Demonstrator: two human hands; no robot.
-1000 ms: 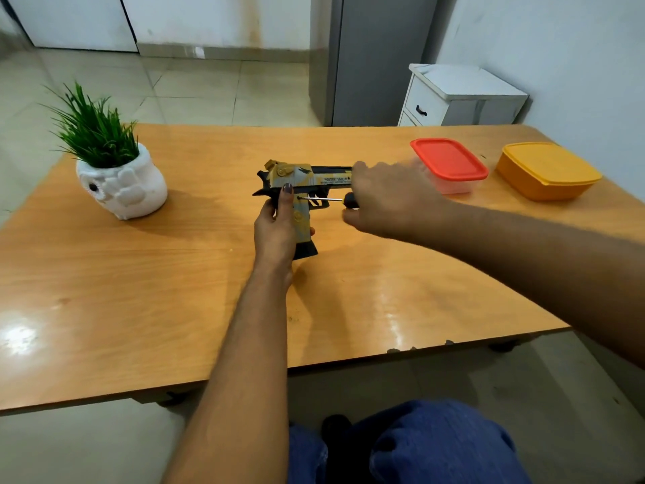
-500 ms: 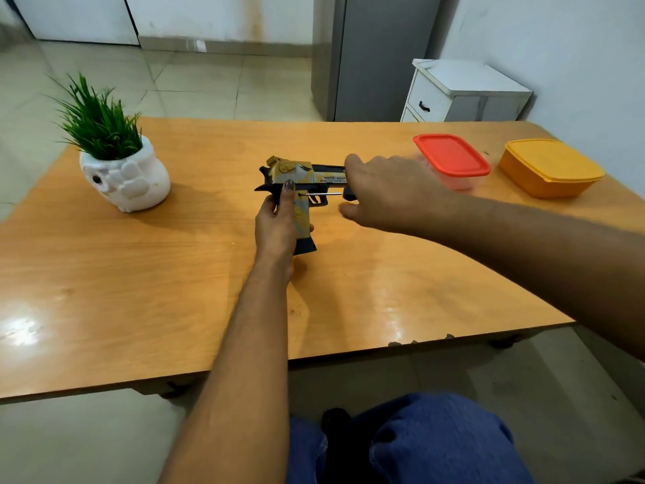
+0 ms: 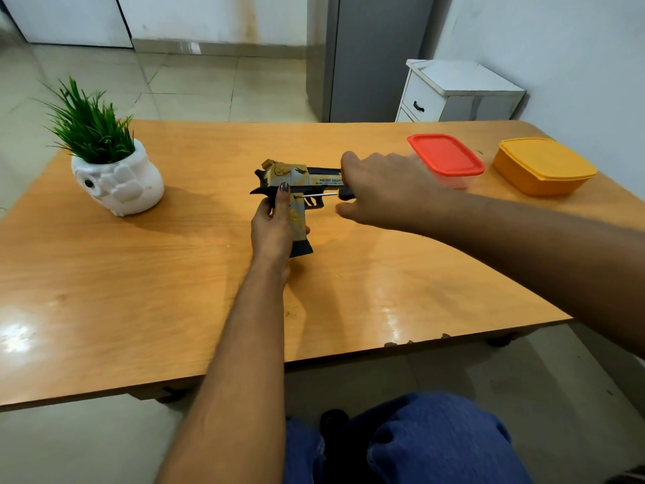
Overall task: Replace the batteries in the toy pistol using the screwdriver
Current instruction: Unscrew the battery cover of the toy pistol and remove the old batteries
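A gold and black toy pistol (image 3: pixel 296 178) lies on its side in the middle of the wooden table (image 3: pixel 139 291), barrel to the right. My left hand (image 3: pixel 274 227) grips its handle, one finger laid across the grip. My right hand (image 3: pixel 380 188) is shut on the black handle of a screwdriver (image 3: pixel 319 195). The thin metal shaft runs level to the left, and its tip meets the pistol's grip beside my left fingertip. Most of the screwdriver's handle is hidden inside my right hand.
A white owl-shaped pot with a green plant (image 3: pixel 111 169) stands at the table's left. A clear box with a red lid (image 3: pixel 446 157) and an orange lidded box (image 3: pixel 542 165) sit at the right rear. A white drawer unit (image 3: pixel 457 90) stands behind the table.
The view has shifted slightly. Both hands keep their hold on the pistol and the screwdriver, with the tip still at the grip.
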